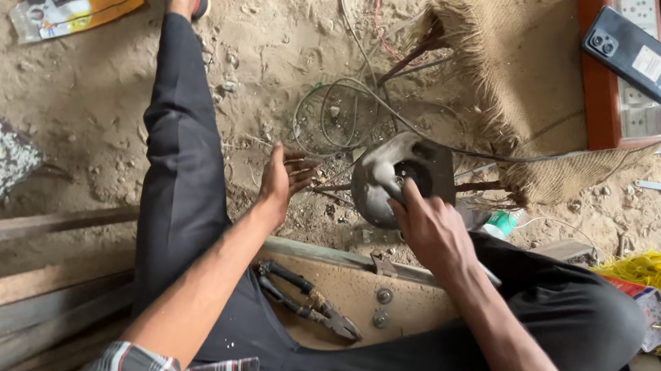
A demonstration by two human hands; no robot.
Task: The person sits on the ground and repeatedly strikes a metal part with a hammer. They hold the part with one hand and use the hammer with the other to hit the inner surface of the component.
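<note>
Resting place: grey rounded metal motor housing [393, 178] lies on the sandy floor [76, 86], just ahead of the person's knees.
Facing: dark round opening of the housing looks up; long axis cannot be told.
Right hand [431, 229]: fingers curled, pressing on the housing's near rim; a firm grip cannot be told.
Left hand [282, 177]: open, fingers spread, holding nothing, just left of the housing and apart from it.
Wires: loops of grey wire [338, 114] lie on the floor, just beyond the housing to its left.
Pliers: dark-handled pliers [308, 299] lie on the tan wooden board [348, 293] between the legs, nearer than the housing.
Sacking: frayed brown jute cloth [516, 82] lies beyond the housing to the right.
Phone: dark smartphone [636, 55] lies on an orange socket board [601, 88], far right of the housing.
</note>
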